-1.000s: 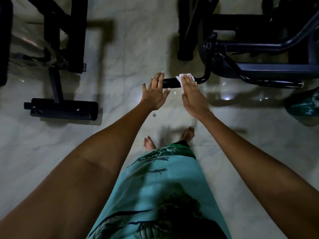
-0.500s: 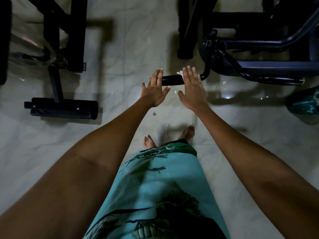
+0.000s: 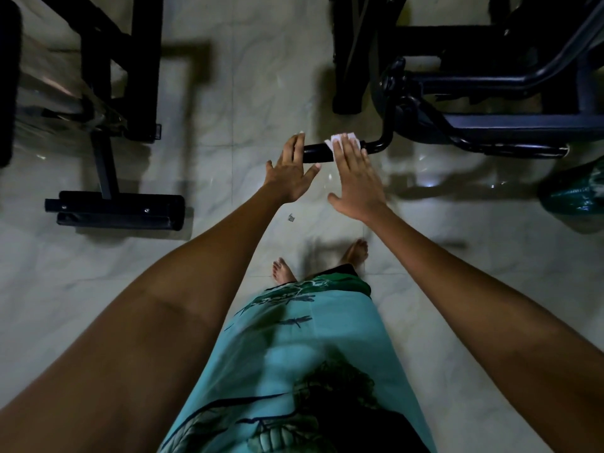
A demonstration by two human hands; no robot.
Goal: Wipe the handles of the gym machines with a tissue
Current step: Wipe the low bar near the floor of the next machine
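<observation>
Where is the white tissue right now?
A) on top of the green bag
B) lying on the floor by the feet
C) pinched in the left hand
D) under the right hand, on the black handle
D: the white tissue peeks out from beneath the straight fingers of the right hand, pressed on the black handle; the left hand shows no tissue.
</observation>
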